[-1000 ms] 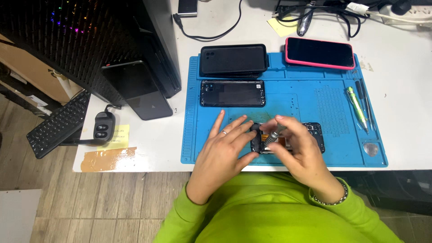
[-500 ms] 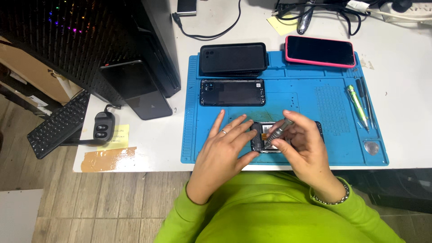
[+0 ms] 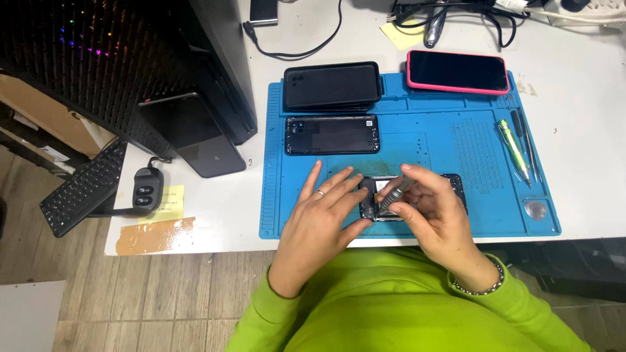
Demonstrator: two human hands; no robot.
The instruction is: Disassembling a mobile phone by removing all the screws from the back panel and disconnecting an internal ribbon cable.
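Observation:
An opened black phone [image 3: 378, 199] lies on the blue work mat [image 3: 443, 137] near the table's front edge. My left hand [image 3: 323, 218] rests flat on the mat, its fingertips and thumb steadying the phone's left end. My right hand [image 3: 433, 218] covers the phone's right part and holds a grey metal screwdriver [image 3: 393, 194], whose tip points down-left into the phone's inside. Much of the phone is hidden under my hands.
On the mat lie a black phone back cover [image 3: 332, 135], a black phone face-down [image 3: 332, 86], a pink-cased phone [image 3: 458, 72], a green tool [image 3: 514, 146], dark tweezers [image 3: 528, 146] and a round metal dish [image 3: 536, 209]. A computer tower [image 3: 195, 65] stands left; cables lie behind.
My right hand has tilted the screwdriver and lowered its tip toward the phone's left part. My left hand has kept its place.

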